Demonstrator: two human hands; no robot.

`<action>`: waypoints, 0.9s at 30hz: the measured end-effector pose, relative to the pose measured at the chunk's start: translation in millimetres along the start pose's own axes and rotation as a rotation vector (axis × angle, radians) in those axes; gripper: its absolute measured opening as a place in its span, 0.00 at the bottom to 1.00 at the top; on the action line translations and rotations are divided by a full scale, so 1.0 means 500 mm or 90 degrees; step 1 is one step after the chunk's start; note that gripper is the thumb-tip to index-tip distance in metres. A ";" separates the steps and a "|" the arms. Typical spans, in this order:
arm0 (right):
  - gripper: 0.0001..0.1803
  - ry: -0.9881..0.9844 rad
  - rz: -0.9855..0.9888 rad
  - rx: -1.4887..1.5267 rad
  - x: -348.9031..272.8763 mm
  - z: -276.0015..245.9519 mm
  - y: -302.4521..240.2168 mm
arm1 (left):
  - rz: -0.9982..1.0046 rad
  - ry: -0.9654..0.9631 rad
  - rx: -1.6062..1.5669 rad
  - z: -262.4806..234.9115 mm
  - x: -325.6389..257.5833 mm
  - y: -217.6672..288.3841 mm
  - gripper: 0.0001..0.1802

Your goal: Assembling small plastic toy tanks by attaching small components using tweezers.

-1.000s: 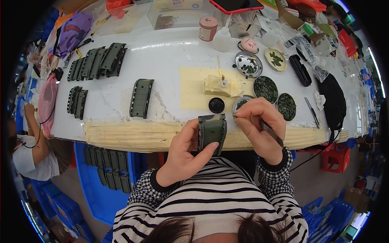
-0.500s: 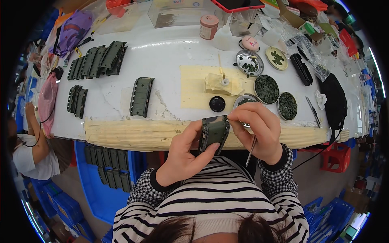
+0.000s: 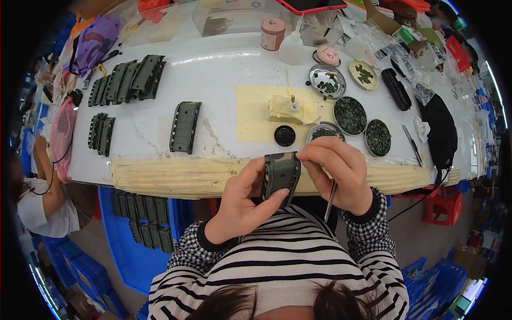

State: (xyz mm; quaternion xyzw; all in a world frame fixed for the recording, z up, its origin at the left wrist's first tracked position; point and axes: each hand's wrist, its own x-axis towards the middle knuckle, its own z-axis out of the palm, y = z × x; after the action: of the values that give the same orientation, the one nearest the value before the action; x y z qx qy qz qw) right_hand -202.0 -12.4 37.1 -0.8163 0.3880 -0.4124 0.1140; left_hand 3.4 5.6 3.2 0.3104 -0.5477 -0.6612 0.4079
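My left hand [image 3: 242,200] is closed round a curved dark-green ribbed panel [image 3: 284,173], its thumb across the lower part and its fingers at the left edge. A brownish camouflage patch shows along the panel's top. My right hand [image 3: 338,170] pinches its thumb and forefinger at the panel's upper right corner; whether a small piece is between the fingertips I cannot tell. A slim silvery metal tool [image 3: 330,201] is tucked in the right hand, pointing down. Just beyond this hand stands a round metal tin [image 3: 325,128] of small dark-green pieces, partly covered by it.
Similar panels lie on the white table [image 3: 213,69] at left, one alone [image 3: 185,128] nearer the middle. A small block with a brush [image 3: 290,109], a black cap [image 3: 284,135] and several dishes of green pieces [image 3: 350,116] stand ahead. A blue crate [image 3: 133,266] holds more panels.
The panel tilts slightly, and my right hand shifts a touch left with its fingertips still at the corner. The rest of the table looks the same.
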 end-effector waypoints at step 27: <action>0.06 0.056 0.421 -0.284 -0.129 -0.186 0.131 | -0.075 -0.018 -0.152 0.008 0.022 0.003 0.23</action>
State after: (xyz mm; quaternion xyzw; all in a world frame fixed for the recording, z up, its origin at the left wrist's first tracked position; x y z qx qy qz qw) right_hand -331.3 2.9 25.2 -0.6336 0.7145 -0.2935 0.0435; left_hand -4.8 -2.5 5.6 0.2819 -0.4513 -0.7491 0.3947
